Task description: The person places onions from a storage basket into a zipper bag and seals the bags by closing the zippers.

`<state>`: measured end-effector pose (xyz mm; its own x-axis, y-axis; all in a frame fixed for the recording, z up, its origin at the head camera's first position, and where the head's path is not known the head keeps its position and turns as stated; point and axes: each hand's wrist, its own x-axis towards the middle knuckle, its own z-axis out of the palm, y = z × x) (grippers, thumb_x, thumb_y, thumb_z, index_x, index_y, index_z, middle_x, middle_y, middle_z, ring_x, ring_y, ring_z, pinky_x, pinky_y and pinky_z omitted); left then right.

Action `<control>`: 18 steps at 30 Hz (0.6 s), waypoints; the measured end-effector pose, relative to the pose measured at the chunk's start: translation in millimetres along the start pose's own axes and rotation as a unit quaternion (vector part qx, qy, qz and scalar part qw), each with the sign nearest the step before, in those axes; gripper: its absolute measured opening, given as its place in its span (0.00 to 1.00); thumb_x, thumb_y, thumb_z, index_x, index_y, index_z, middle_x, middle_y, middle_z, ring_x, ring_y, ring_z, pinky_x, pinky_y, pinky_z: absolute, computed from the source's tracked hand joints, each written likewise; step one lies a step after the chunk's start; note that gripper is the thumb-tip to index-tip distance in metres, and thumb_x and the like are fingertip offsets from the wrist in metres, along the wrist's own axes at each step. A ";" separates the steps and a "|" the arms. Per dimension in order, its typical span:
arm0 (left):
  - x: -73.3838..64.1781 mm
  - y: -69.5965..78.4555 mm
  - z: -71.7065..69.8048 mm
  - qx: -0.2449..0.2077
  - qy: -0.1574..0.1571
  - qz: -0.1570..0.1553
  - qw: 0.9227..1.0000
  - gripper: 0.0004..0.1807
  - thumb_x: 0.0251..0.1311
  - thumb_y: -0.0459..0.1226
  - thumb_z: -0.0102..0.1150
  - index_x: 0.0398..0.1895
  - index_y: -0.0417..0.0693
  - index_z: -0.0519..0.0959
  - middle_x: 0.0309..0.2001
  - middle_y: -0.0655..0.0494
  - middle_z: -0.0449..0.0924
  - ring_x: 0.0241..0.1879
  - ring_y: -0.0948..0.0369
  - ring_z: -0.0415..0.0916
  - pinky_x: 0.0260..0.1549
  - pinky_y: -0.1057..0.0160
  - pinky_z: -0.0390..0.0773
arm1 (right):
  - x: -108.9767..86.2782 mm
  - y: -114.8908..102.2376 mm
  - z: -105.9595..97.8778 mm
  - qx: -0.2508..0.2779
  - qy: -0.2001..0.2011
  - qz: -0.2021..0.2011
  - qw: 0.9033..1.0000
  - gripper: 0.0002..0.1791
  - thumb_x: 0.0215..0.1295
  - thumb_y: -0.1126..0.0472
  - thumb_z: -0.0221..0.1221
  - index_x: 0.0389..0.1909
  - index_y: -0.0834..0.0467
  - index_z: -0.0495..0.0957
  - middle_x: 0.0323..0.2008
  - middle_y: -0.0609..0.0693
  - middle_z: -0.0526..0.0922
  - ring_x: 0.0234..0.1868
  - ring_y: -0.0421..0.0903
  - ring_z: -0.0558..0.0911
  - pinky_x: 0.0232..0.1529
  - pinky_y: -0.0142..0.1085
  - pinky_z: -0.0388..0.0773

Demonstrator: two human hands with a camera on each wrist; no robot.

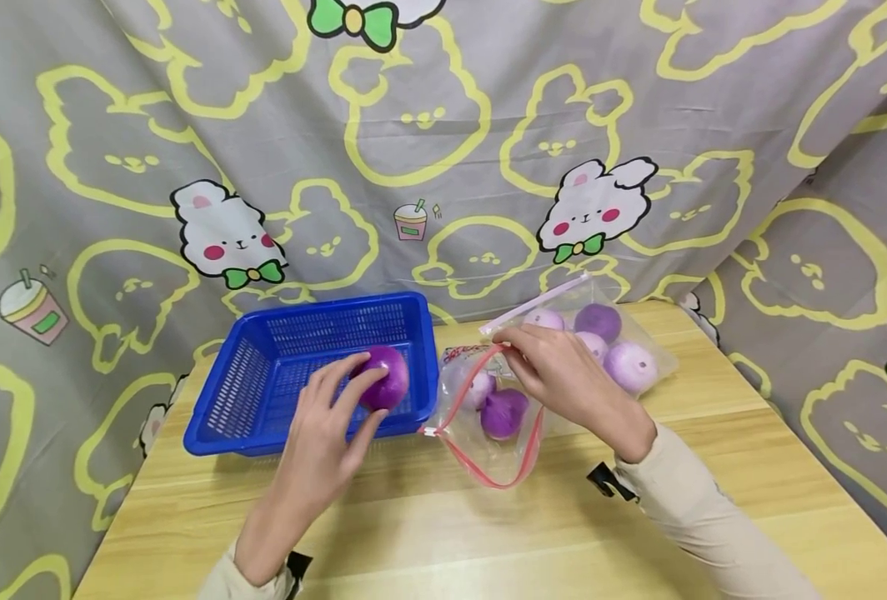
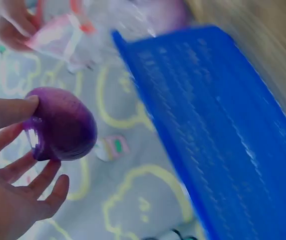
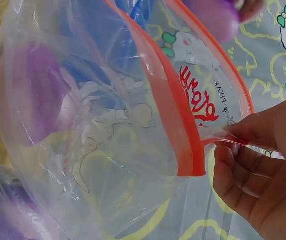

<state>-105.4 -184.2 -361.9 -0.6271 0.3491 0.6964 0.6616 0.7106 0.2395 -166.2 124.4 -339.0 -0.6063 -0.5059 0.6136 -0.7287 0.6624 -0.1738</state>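
My left hand pinches a glossy purple onion between thumb and fingers, above the right part of the blue basket. The left wrist view shows the same onion from the side. With thumb and finger, my right hand pinches the rim of a clear zip bag with a red-orange edge; its mouth gapes toward me. Inside that bag lie a dark purple onion and a paler one. In the right wrist view, the bag's red zip strip runs to the pinching fingers.
Behind the right hand lies a second clear bag, with a pale purple slider and several onions, one of them a pale onion. Everything rests on a wooden table. A grey patterned curtain hangs along the table's back.
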 end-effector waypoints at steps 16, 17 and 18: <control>15.9 75.3 -3.4 -0.029 -0.051 0.106 0.993 0.28 0.55 0.33 0.69 0.61 0.52 0.77 0.65 0.47 0.71 0.63 0.47 0.67 0.55 0.42 0.72 | 0.6 -1.9 -7.1 -0.019 -0.024 0.020 0.999 0.07 0.67 0.63 0.61 0.44 0.57 0.83 0.31 0.47 0.85 0.25 0.40 0.76 0.23 0.32 0.75; 17.8 78.3 -4.3 -0.024 -0.052 0.110 0.992 0.28 0.54 0.33 0.70 0.61 0.52 0.77 0.65 0.47 0.71 0.63 0.47 0.67 0.55 0.42 0.72 | 0.9 -2.2 -8.8 -0.025 -0.026 0.025 0.999 0.07 0.67 0.62 0.61 0.44 0.57 0.83 0.30 0.46 0.84 0.24 0.40 0.76 0.22 0.32 0.75; 19.8 81.2 -5.1 -0.020 -0.055 0.112 0.992 0.29 0.54 0.33 0.70 0.61 0.52 0.77 0.64 0.48 0.72 0.63 0.47 0.67 0.55 0.43 0.72 | 1.2 -2.5 -10.5 -0.032 -0.028 0.030 0.999 0.08 0.67 0.62 0.61 0.44 0.56 0.83 0.29 0.46 0.84 0.23 0.40 0.76 0.20 0.32 0.74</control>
<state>-62.0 -122.7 -325.2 -0.5012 0.5615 0.6584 0.8043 0.5830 0.1151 -161.8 128.0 -329.7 -0.6663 -0.4936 0.5589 -0.6696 0.7259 -0.1573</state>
